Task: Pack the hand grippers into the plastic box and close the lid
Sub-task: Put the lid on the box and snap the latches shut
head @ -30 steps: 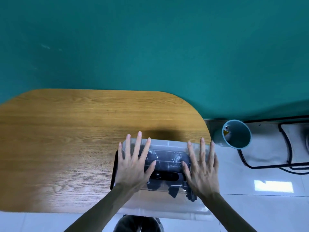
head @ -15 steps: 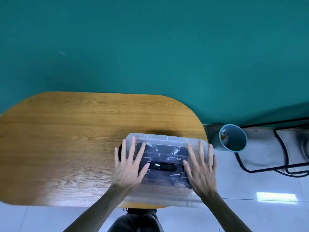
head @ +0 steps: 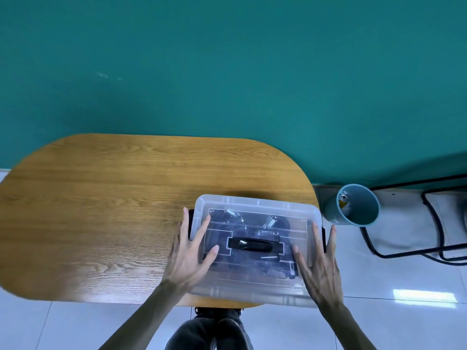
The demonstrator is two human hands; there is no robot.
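A clear plastic box (head: 255, 290) sits at the right end of the wooden table (head: 106, 203), with its clear lid (head: 252, 202) lying on top. A black handle (head: 255, 245) is set in the middle of the lid. Through the lid I see dark hand grippers (head: 271, 221) with metal springs inside. My left hand (head: 190, 253) rests flat at the box's left end, fingers spread over the lid edge and the black side latch (head: 190, 223). My right hand (head: 319, 258) lies flat at the right end, fingers apart, beside the right latch.
A blue bin (head: 356, 205) stands on the white tiled floor just right of the table. A black metal frame with grey fabric (head: 414, 223) is further right. A teal wall runs behind. My knees (head: 209, 332) show below the table's near edge.
Both hands have slid outward from the top of the lid to the box's two ends. The view has shifted, so the box sits further onto the table.
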